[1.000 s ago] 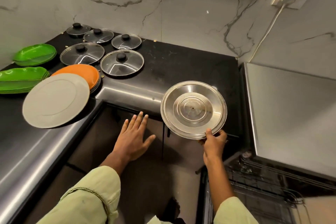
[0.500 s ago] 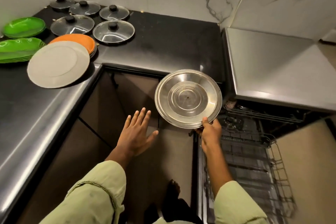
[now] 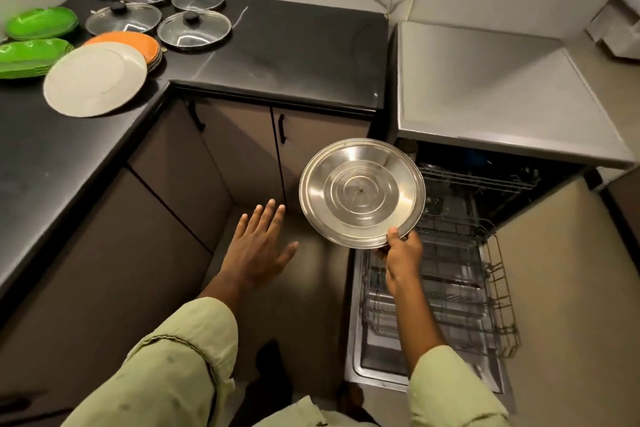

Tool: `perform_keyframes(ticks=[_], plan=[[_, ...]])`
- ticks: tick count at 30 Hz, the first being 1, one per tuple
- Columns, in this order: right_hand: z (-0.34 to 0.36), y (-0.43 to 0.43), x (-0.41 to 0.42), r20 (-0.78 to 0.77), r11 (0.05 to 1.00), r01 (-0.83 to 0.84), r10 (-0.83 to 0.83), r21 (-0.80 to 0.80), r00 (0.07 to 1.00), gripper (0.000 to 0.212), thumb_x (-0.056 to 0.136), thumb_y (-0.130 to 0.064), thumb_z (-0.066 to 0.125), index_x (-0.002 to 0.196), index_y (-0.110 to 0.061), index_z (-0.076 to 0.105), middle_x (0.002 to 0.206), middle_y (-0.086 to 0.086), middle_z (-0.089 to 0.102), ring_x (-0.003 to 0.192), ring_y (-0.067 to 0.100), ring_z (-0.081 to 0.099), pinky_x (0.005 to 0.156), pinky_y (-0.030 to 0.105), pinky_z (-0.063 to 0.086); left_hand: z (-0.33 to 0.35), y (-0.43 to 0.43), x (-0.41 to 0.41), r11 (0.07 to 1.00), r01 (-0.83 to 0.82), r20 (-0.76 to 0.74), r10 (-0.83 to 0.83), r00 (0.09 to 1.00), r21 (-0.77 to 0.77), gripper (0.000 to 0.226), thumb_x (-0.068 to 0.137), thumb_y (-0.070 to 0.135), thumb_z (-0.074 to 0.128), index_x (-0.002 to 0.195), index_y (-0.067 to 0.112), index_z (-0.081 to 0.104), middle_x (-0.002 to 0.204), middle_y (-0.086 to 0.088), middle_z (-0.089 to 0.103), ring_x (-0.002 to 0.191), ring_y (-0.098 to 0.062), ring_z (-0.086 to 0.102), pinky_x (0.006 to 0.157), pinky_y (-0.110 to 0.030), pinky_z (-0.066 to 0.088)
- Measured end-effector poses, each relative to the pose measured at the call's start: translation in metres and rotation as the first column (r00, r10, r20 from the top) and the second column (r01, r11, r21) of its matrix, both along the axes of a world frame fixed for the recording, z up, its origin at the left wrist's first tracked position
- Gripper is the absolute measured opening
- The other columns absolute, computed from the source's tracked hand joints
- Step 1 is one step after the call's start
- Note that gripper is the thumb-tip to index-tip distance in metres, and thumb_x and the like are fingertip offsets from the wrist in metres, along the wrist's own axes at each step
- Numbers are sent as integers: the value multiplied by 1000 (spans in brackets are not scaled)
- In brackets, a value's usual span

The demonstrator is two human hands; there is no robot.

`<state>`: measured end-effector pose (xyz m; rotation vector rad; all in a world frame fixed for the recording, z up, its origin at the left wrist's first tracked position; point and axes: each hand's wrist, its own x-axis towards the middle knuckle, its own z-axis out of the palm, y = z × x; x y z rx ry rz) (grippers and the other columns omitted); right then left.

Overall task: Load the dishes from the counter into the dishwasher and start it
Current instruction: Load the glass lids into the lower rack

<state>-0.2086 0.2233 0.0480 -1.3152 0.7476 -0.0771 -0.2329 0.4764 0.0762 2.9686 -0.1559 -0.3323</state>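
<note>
Inside of dishwasher rack (image 3: pixel 450 274) dark, contents hard to make out; my fingers behind the steel plate (image 3: pixel 362 192) hidden. My right hand (image 3: pixel 401 253) pinches its lower rim, midair by the rack; left hand (image 3: pixel 258 246) flat, fingers spread

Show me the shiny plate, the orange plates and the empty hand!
shiny plate (image 3: pixel 362 192): head view, centre of its steel face.
orange plates (image 3: pixel 135 40): head view, uncovered part of the top plate.
left hand (image 3: pixel 258 248): head view, back of the hand.
</note>
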Motion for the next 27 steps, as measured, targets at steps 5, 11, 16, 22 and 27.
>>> perform_keyframes(ticks=[5,11,16,22,27], plan=[[-9,-56,-42,8,998,-44,44,-39,999,17,98,-8,55,113,-13,60,116,12,67,107,27,64,100,51,49,-4,-60,-56,999,-18,6,19,1000,-41,94,82,74,5,159,20,-3,165,-2,-9,148,-16,-16,119,-37,-9],[-23,-108,-90,-28,987,-123,121,-104,992,12,93,-20,60,93,-32,60,103,0,69,100,28,66,92,58,52,-9,-112,-118,999,-31,-29,30,999,-41,87,92,69,17,159,18,-2,166,-5,-6,153,-23,-7,121,-40,-5],[-19,-135,-130,-32,984,-137,134,-117,990,10,95,-17,58,97,-27,59,107,4,68,101,27,65,96,55,51,-11,-144,-154,996,-25,-22,24,999,-80,80,100,60,30,159,16,-1,166,-7,-5,153,-25,-7,121,-41,-4],[-21,-181,-184,-56,986,-97,90,-135,994,16,95,-13,59,96,-29,59,101,1,66,101,27,65,93,54,53,-19,-190,-194,995,3,-78,-11,997,-100,77,102,55,34,159,16,-1,166,-7,-6,153,-26,-7,122,-41,-4],[-24,-232,-214,-68,990,-59,50,-132,996,20,96,-12,57,101,-32,60,104,-1,67,100,25,65,88,52,55,-29,-232,-211,996,50,-118,-59,991,-76,77,100,58,27,159,15,0,166,-7,-5,153,-26,-6,122,-42,-3]])
